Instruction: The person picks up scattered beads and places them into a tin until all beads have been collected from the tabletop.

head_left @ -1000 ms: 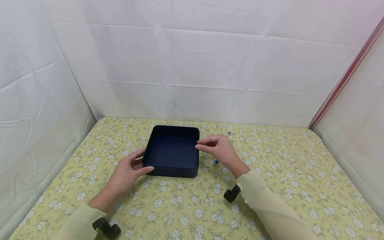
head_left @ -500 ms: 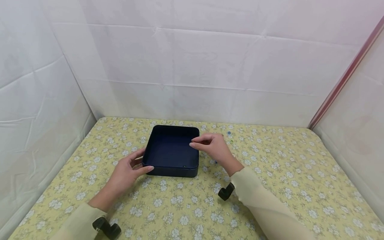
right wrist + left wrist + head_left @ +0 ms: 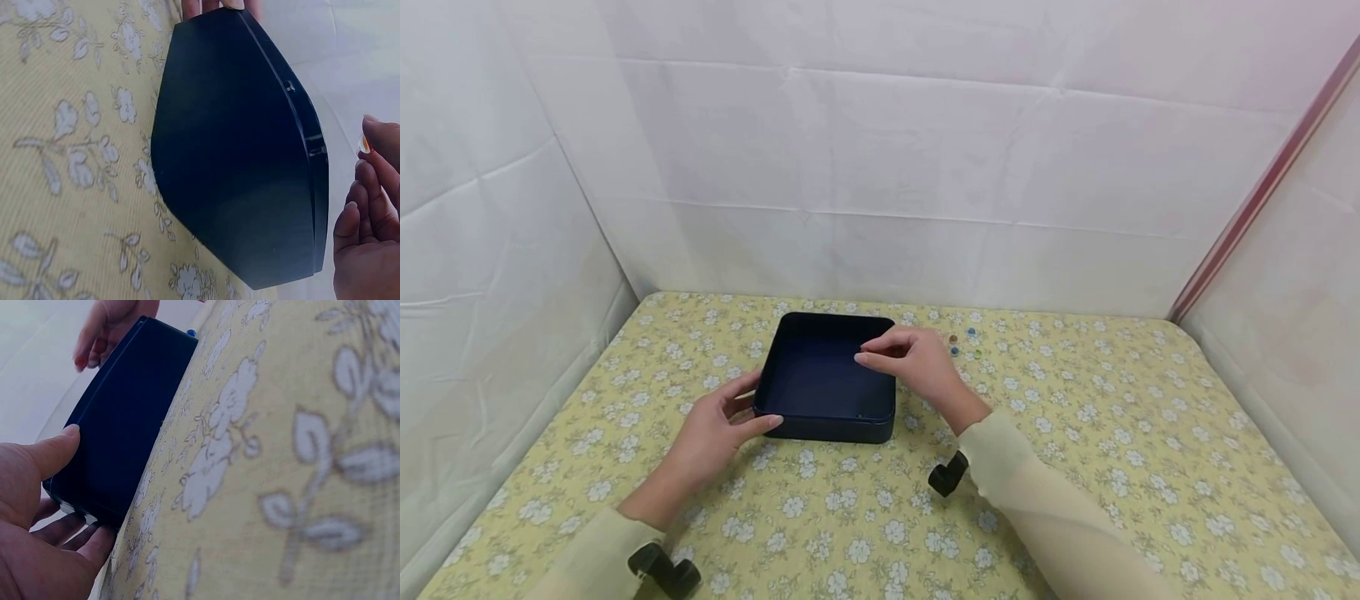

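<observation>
The right hand [image 3: 919, 365] pinched an orange piece [image 3: 365, 144], mostly hidden by fingertips, its axis unreadable, over the 2 o'clock part of an upward-facing, squarish dark blue box [image 3: 827, 429]. The left hand [image 3: 718, 423] gripped it at 8 o'clock, some fingers partly masked. Four small pieces [image 3: 954, 351] lay on flowered cloth [image 3: 850, 517] at the right hand's 2 o'clock; a speck [image 3: 860, 415] toward the box's 5 o'clock was too small to identify.
</observation>
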Demonstrator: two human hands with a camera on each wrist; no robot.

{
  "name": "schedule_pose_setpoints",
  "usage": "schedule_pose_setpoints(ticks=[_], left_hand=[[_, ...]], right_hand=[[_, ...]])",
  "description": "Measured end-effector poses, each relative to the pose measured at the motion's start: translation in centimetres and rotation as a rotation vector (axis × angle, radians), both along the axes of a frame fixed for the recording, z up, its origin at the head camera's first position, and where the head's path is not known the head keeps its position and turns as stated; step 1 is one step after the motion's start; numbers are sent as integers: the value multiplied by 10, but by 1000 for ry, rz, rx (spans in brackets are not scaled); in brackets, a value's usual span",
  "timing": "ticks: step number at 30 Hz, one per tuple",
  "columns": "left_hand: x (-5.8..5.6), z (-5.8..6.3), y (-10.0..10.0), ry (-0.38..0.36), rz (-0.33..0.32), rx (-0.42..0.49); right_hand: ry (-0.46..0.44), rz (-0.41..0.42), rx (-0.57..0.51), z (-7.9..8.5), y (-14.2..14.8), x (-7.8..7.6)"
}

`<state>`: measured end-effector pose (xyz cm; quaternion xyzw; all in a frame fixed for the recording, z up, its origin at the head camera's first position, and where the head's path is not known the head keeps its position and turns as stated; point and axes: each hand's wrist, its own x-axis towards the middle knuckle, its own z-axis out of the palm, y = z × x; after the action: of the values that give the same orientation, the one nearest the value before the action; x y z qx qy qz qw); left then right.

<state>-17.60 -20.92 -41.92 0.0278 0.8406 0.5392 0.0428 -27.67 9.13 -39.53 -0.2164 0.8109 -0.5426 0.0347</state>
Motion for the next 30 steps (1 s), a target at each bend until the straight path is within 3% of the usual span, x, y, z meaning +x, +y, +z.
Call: schedule_pose_setpoints(ticks=[22,30], left_hand=[[-2,-2,0,-4,0,-10],[-4,-4,-2,-6,-4,-12]], right_hand=[[-12,45,-30,8,-22,-9],[-27,39,5,12,-28,-11]])
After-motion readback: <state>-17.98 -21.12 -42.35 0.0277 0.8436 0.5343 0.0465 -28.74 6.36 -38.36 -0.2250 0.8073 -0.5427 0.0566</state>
